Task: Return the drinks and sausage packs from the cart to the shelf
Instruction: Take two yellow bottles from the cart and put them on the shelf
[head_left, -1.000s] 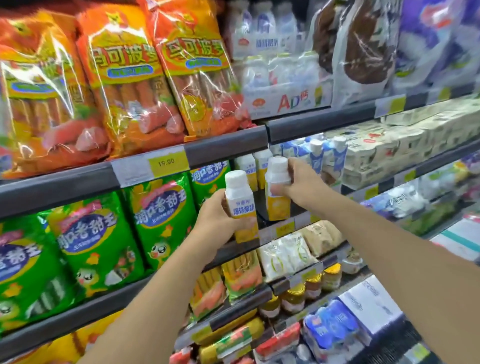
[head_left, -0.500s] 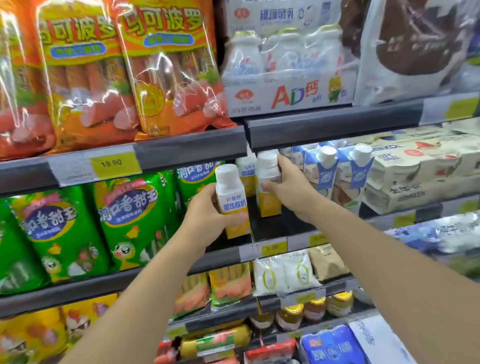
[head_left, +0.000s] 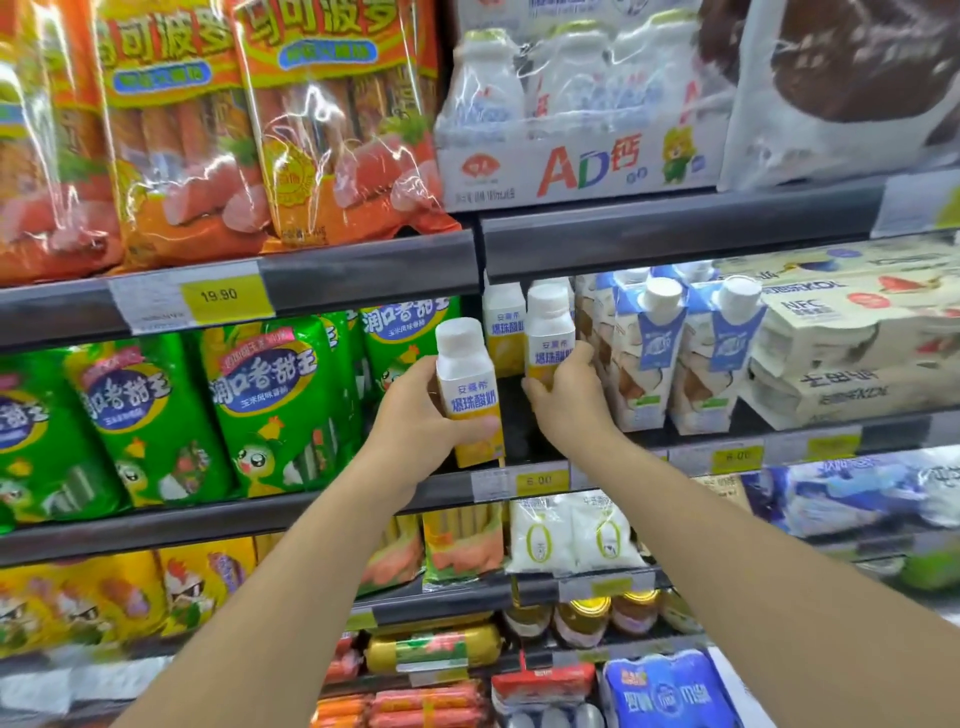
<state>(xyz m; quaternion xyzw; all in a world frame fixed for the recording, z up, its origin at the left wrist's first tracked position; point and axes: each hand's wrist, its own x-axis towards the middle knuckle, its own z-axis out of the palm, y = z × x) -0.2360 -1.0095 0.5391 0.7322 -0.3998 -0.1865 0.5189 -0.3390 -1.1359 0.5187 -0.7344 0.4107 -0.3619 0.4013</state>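
My left hand (head_left: 415, 426) grips a white-and-yellow yogurt drink bottle (head_left: 465, 379) upright, just in front of the middle shelf (head_left: 363, 501). My right hand (head_left: 566, 400) holds a second identical bottle (head_left: 549, 332) deeper in the shelf bay, next to a third bottle (head_left: 503, 327) standing at the back. Green sausage packs (head_left: 270, 405) hang to the left of the bottles. Orange sausage packs (head_left: 332, 119) fill the shelf above. The cart is out of view.
Blue-and-white cartons (head_left: 654, 353) stand right of my right hand, then beige boxes (head_left: 841, 353). A multipack of white bottles (head_left: 571, 114) sits above. The upper shelf edge (head_left: 675, 234) overhangs the bay. Lower shelves hold sausages, white pouches (head_left: 571, 535) and jars (head_left: 582, 618).
My right hand has pushed its bottle deeper into the shelf bay beside the standing bottle. My left hand keeps its bottle at the shelf front. The camera moved closer and slightly right.
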